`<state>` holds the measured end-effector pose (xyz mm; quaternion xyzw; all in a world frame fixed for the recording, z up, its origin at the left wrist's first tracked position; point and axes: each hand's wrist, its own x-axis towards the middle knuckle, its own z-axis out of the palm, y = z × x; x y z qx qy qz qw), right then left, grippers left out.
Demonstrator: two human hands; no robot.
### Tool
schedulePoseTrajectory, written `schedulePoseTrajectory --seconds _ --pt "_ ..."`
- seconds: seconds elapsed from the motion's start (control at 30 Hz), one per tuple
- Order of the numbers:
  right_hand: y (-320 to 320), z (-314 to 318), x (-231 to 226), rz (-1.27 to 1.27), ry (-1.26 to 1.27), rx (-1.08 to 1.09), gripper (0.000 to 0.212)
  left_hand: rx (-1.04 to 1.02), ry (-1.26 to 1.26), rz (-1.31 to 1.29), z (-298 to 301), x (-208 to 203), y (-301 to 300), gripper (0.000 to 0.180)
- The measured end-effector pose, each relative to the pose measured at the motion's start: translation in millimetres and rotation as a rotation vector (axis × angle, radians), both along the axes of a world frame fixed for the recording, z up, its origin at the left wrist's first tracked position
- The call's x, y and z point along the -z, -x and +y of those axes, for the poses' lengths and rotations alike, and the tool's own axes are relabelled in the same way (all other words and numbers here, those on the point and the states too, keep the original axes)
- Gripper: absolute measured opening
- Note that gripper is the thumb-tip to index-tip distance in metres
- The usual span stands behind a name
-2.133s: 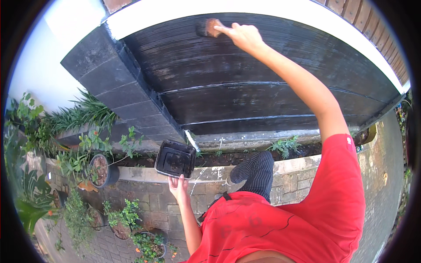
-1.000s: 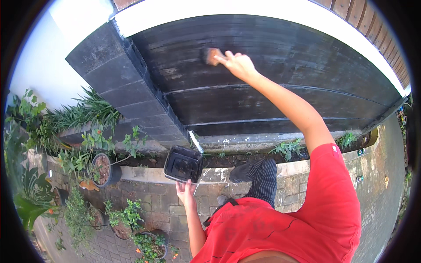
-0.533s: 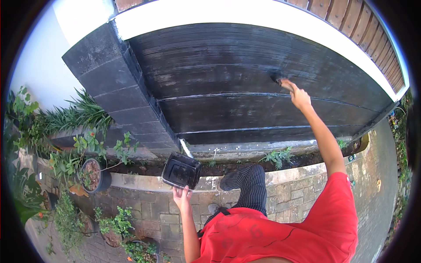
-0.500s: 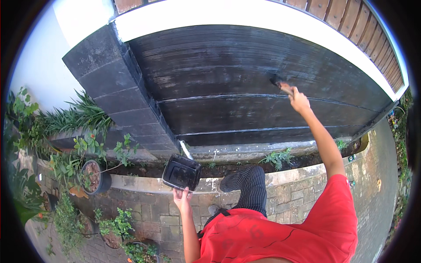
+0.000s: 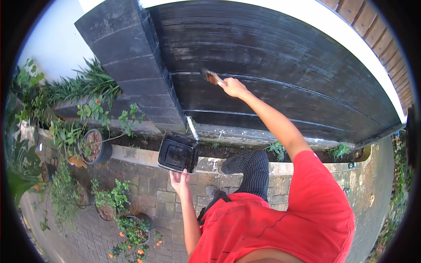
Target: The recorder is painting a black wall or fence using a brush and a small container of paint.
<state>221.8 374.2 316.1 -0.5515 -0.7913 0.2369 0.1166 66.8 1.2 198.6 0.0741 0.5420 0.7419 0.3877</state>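
Note:
My right hand (image 5: 234,87) is closed round the handle of a paintbrush (image 5: 213,78), its dark bristles pointing left at the black wall (image 5: 272,57). The brush is a little blurred, near a pale horizontal groove in the wall; I cannot tell whether the bristles touch. Low on the left, my left hand (image 5: 181,182) grips the near edge of a square black tray (image 5: 178,151). Dark paint coats the inside of the tray, which is tilted so that its inside shows.
A dark tiled pillar (image 5: 127,57) borders the wall on the left. Below runs a planting strip with a low curb (image 5: 131,154) and small plants (image 5: 276,150). Potted plants (image 5: 97,147) stand at the left on brick paving (image 5: 162,210). A white tube-like object (image 5: 192,127) leans behind the tray.
My right hand has swept the brush left across the wall, from its right part toward the pillar. The tray stays in my left hand. The whole view has shifted somewhat.

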Motion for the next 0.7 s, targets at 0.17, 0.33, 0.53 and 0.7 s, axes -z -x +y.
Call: schedulePoseTrajectory --seconds 0.17,0.33,0.53,0.7 --pt "56 22 -2 0.178 -0.019 0.274 0.041 -0.074 0.044 0.011 -26 -1 -1 0.067" --pt "-2 19 -27 0.035 -0.047 0.392 0.041 -0.085 0.034 -0.026 -32 -1 5 0.066" --pt "-135 8 -36 -0.032 -0.015 0.634 0.045 0.032 0.015 0.003 -1 -6 4 0.066" --pt "-259 -6 5 -0.006 -0.089 1.057 0.044 0.114 0.032 0.003 21 -3 -4 0.07"
